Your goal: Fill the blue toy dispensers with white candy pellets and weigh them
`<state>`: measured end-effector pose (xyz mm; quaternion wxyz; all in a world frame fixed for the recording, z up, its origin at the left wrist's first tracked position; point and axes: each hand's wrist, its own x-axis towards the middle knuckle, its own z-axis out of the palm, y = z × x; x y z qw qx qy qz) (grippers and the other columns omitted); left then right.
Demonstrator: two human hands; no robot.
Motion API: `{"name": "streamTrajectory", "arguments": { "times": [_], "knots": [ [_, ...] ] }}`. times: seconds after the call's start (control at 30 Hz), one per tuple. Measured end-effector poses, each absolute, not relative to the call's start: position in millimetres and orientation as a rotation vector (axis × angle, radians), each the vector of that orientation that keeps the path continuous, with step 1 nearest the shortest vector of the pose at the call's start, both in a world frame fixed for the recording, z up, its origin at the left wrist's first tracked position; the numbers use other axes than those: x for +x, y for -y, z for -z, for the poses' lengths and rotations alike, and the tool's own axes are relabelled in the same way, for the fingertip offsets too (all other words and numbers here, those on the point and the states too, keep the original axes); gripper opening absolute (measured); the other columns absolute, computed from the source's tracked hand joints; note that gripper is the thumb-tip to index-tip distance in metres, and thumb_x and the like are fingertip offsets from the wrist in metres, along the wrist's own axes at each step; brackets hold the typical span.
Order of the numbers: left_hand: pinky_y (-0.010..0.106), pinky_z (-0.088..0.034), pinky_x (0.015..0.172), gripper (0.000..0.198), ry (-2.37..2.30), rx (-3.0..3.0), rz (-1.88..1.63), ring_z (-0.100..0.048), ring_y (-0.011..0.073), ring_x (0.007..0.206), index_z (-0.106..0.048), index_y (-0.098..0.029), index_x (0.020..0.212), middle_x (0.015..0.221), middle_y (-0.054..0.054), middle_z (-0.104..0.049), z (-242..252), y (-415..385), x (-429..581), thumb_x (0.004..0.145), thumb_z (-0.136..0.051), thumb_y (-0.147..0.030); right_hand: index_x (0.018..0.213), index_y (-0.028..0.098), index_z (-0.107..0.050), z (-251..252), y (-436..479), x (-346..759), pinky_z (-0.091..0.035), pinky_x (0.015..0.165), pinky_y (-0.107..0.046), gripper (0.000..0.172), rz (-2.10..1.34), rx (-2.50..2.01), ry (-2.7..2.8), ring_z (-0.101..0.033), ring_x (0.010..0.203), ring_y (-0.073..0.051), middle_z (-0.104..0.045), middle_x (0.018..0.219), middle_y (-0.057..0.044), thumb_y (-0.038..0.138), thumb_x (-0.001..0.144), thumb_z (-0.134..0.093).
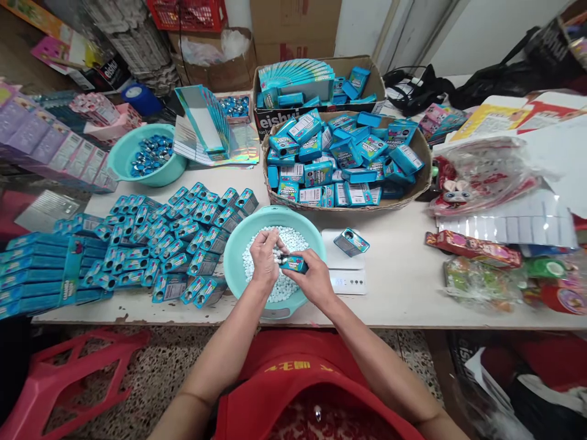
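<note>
A small blue candy tin (pixel 294 263) is held by my right hand (pixel 314 276), tilted over a turquoise basin (pixel 236 269). My left hand (pixel 266 258) is closed at the tin's left end, fingers pinched together; what they hold is too small to make out. White candies (pixel 287 291) cover the basin's bottom below both hands. Right of the basin, another blue tin (pixel 351 242) with a round hole in its top rests on a white digital scale (pixel 342 272). Several similar tins (pixel 177 247) stand in rows to the left.
Behind the basin, a cardboard box (pixel 348 206) is heaped with blue tins, with another box (pixel 380 98) beyond. A turquoise bowl (pixel 177 162) of shiny blue pieces stands back left. Plastic-wrapped packages (pixel 481 284) lie at right. A pink stool (pixel 77 379) is below the table.
</note>
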<state>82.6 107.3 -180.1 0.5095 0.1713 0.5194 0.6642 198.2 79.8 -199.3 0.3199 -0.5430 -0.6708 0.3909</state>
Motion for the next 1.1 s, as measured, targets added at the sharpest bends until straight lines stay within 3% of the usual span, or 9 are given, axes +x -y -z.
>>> {"name": "streamTrajectory", "arguments": {
  "times": [0.47,0.6,1.1],
  "knots": [
    [0.021,-0.043,0.050,0.026,-1.271,0.473,-1.612,-0.055,0.0086,0.049,-0.052,-0.017,0.074,0.057,-0.005,-0.054,173,-106,86,0.070,-0.070,-0.036,0.099,0.023,-0.064,191,-81,197,-0.046,0.080,-0.034,0.031,-1.019,-1.386,1.705,-0.059,0.091,-0.023,-0.062,0.091,-0.004,0.029,0.070,-0.074],
    [0.022,-0.044,0.054,0.023,-1.258,0.512,-1.653,-0.056,0.0097,0.050,-0.052,-0.018,0.074,0.052,-0.006,-0.051,169,-103,86,0.075,-0.065,-0.037,0.099,0.023,-0.064,187,-81,194,-0.046,0.080,-0.034,0.030,-1.019,-1.361,1.685,-0.059,0.091,-0.022,-0.061,0.091,-0.003,0.029,0.071,-0.074],
    [0.030,-0.050,0.067,0.023,-1.177,0.664,-1.660,-0.062,0.0147,0.063,-0.057,-0.019,0.080,0.063,0.000,-0.061,163,-94,85,0.078,-0.060,-0.041,0.097,0.024,-0.065,191,-81,189,-0.047,0.081,-0.035,0.032,-1.093,-1.300,1.526,-0.059,0.090,-0.021,-0.063,0.092,-0.003,0.030,0.068,-0.076]
  ]
}}
